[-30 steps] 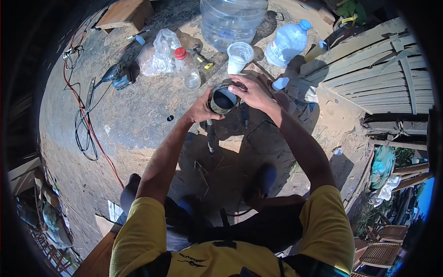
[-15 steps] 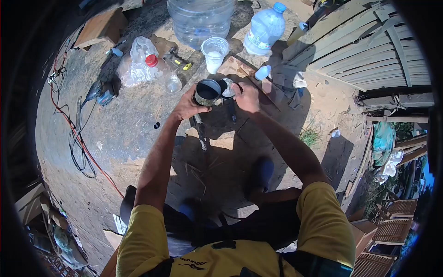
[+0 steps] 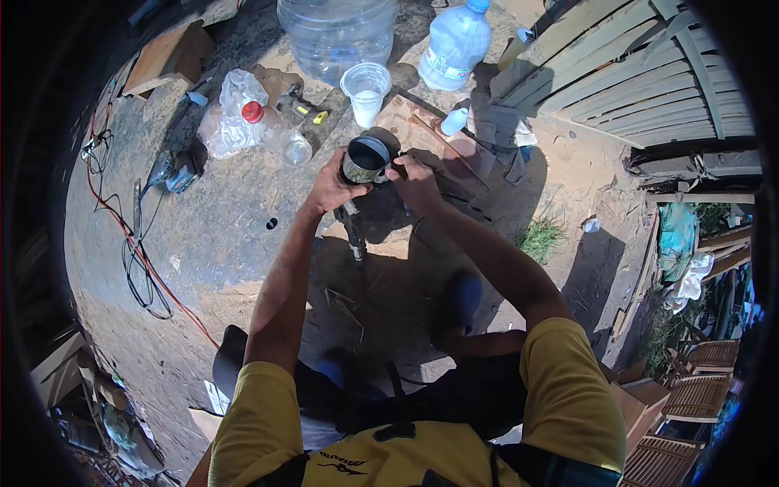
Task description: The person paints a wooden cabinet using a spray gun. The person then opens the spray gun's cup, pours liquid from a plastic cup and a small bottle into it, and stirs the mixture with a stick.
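Note:
A metal can (image 3: 354, 169) with a dark inside is gripped by my left hand (image 3: 329, 188), its open top tilted toward me. Close to the can's right side is my right hand (image 3: 417, 188), fingers closed; what they hold is dark and too small to make out. A clear plastic cup (image 3: 367, 101) with white contents stands just beyond the can. Beyond my right hand, a small white bottle (image 3: 454, 122) rests on a flat board (image 3: 399, 120). A clear bottle with a red cap (image 3: 276, 132) lies left of the cup.
A big clear jug (image 3: 339, 40) and a blue-tinted bottle (image 3: 456, 47) stand at the back. On the left are a plastic bag (image 3: 231, 122), a power tool (image 3: 180, 172), a wooden block (image 3: 168, 58) and a red cable (image 3: 152, 272). Slatted wood (image 3: 633, 81) lies to the right.
The view has shifted. My right hand first lay at the can's rim, then held a pale round piece beside it; that piece no longer shows clearly. My left hand keeps hold of the can.

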### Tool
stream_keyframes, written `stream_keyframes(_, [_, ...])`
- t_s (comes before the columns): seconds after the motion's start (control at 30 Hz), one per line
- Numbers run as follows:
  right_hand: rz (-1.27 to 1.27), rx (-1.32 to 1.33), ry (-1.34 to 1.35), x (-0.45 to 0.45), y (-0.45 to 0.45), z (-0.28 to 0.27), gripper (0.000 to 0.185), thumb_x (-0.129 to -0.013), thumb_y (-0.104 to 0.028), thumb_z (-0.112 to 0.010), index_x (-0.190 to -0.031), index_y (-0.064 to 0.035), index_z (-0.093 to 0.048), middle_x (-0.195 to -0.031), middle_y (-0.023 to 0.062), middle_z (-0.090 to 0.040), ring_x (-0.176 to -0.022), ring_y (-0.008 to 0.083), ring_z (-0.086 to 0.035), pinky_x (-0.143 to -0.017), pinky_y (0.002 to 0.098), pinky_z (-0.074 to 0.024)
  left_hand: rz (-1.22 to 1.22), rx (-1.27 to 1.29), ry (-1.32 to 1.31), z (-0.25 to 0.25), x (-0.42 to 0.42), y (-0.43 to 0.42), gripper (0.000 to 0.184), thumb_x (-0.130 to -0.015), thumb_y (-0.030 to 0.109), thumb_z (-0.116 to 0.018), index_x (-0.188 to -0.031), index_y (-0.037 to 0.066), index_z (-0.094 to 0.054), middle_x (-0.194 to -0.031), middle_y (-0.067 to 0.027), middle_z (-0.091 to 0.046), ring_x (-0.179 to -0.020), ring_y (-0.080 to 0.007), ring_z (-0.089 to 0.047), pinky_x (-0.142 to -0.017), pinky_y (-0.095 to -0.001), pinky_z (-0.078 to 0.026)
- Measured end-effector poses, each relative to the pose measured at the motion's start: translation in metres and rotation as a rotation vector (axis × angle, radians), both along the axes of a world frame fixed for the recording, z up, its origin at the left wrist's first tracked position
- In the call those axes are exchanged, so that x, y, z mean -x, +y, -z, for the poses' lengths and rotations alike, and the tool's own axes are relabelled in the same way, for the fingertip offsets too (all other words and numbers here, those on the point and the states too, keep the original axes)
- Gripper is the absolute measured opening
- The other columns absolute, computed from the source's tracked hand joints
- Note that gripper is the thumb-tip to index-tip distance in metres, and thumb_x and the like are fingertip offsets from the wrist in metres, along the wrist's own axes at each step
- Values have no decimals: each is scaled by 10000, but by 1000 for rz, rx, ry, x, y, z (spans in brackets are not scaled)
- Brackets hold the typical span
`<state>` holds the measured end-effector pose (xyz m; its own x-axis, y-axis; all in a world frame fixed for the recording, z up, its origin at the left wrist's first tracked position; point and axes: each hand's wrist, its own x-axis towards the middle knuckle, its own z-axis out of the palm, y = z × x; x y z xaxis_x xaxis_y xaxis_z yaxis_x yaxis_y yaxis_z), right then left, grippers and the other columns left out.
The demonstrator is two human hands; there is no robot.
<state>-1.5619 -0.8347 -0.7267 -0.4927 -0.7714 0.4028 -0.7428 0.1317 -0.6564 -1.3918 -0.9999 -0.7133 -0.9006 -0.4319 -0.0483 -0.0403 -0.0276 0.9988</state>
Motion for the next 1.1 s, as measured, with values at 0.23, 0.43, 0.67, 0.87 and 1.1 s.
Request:
stream_keyframes(0.23, [127,-157,-41,19,34,-44,257,-891,-204,-793,-980,-31,-625,-875,181,-694,-767,397,-696,-697,484,-549,-19,-92,97,-7,-1,4,1095,-666,14,-954,-1561,35,-323,-1458,-99,-509,-1341,-197,-531,-1145,-355,-469])
stream_keyframes(0.43, [440,-89,63,103,34,-44,637,-790,-398,-872,-1219,-30,-578,-1113,176,-669,-1017,352,-669,-862,482,-526,-241,509,-37,-44,-25,11,1052,-707,277,-965,-1547,31,-383,-1491,-198,-499,-1403,-321,-508,-1198,-406,-398])
stream_keyframes(0.67, [253,-281,-220,126,6,-48,602,-858,-465,-824,-1220,-14,-656,-1140,187,-722,-1035,338,-702,-896,442,-535,-1056,612,-492,-11,-156,30,415,-877,194,-787,-1221,36,-617,-1099,-163,-636,-1031,-323,-652,-920,-444,-532])
stream_keyframes(0.87, [225,-119,-276,113,1,-95,436,-926,-333,-808,-1182,-3,-681,-1051,120,-772,-917,183,-730,-829,343,-536,-748,694,-731,28,-198,9,496,-813,279,-874,-1234,91,-693,-1075,-136,-631,-1008,-302,-657,-922,-424,-554])
stream_keyframes(1.1, [-59,-51,-533,125,0,-289,414,-954,-352,-781,-1205,-29,-714,-1026,41,-741,-925,118,-662,-843,301,-524,-781,699,-608,25,-199,-2,283,-873,129,-807,-1141,65,-747,-1036,-138,-726,-931,-304,-737,-837,-405,-585])
